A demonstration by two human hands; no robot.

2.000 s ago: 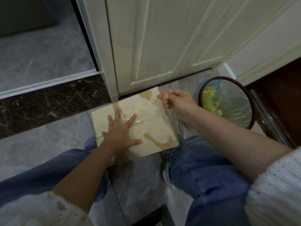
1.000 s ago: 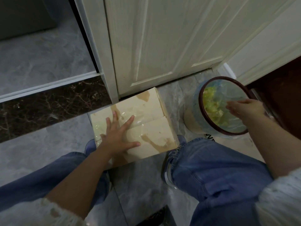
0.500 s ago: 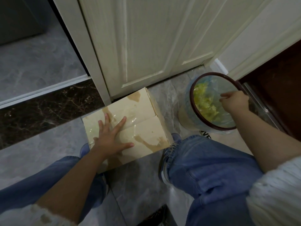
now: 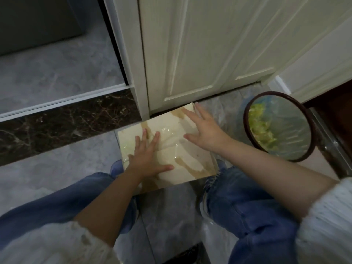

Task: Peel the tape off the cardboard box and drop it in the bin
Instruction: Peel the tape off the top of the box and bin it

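A pale cardboard box lies flat on the floor between my knees, with torn brown patches and glossy clear tape across its top. My left hand presses flat on the box's left half, fingers spread. My right hand is over the box's far right corner, fingers straight and spread, holding nothing. The bin, round with a dark brown rim and a clear liner, stands to the right of the box with yellow-green scraps inside.
A cream panelled door stands right behind the box. A dark marble threshold runs to the left. My knees in blue jeans flank the box. Dark wooden furniture stands beyond the bin.
My right hand carried a peeled bit of tape from the box to the bin, let it go there, and has come back open over the box's far right corner. My left hand stayed pressed down.
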